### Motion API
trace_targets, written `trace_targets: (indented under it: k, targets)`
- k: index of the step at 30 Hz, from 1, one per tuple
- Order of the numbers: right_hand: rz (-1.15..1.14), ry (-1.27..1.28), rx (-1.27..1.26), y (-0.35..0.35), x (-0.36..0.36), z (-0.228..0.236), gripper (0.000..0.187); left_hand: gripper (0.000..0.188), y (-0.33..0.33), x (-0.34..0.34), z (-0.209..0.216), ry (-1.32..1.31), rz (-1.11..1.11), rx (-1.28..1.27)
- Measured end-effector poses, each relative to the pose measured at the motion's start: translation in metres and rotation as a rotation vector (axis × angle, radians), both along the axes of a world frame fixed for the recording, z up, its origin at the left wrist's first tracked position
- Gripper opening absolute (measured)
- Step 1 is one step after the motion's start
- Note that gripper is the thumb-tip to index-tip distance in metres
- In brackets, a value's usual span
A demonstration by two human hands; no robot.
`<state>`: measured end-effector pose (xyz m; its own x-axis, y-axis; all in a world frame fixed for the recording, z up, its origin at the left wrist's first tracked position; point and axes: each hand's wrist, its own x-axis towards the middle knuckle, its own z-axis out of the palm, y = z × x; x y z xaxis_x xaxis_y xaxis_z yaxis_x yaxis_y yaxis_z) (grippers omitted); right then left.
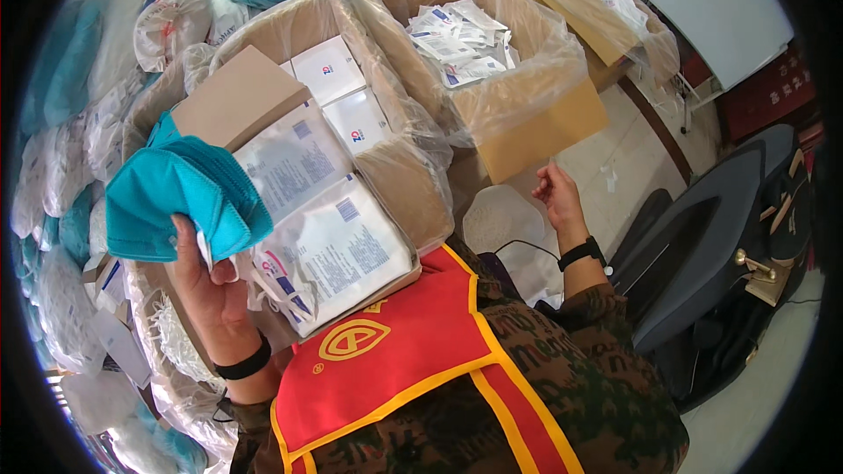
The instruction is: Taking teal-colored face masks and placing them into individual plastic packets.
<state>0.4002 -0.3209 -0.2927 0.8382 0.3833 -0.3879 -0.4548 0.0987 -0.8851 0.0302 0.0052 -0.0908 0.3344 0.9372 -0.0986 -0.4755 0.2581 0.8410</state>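
My left hand (pixel 209 294) grips a stack of teal folded face masks (pixel 189 197) from below, thumb on their near side. White ear loops hang down beside the thumb. The masks are over the left side of a lined carton (pixel 408 197). In that carton lie white printed mask packs (pixel 329 246), small white boxes (pixel 327 70) and a brown cardboard box (pixel 237 98). Loose white straps rest on the nearest pack. My right hand (pixel 559 197) is raised beside the flap of the neighbouring carton, fingers loosely curled and slightly apart, with nothing visible in them.
A second lined carton (pixel 544 114) holds loose white sachets (pixel 464 39); another carton (pixel 580 22) stands behind it. Plastic bags of white and teal goods (pixel 66 167) pile up at left. At right is a dark grey chair (pixel 702 241); a white stool (pixel 503 224) stands near my right arm.
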Motion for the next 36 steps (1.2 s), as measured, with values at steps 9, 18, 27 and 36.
trace_targets:
  k: [9, 18, 27, 36]
  targets:
    - [0.418, -0.396, 0.167, 0.075, -0.059, 0.123, 0.016, 0.029, -0.027, 0.002, -0.022, 0.291, 0.006, 0.417]
    - [1.024, -1.355, 0.305, 0.189, -0.172, 0.259, 0.064, 0.03, -0.032, -0.015, -0.012, 0.279, -0.264, 0.651]
    - [1.0, -1.587, 0.45, 0.196, -0.177, 0.283, 0.044, 0.028, -0.012, -0.022, -0.016, 0.355, -0.189, 0.674]
    - [0.937, -0.471, 0.403, 0.233, -0.143, 0.275, 0.041, 0.047, 0.008, -0.077, 0.032, 0.816, 0.056, 1.215]
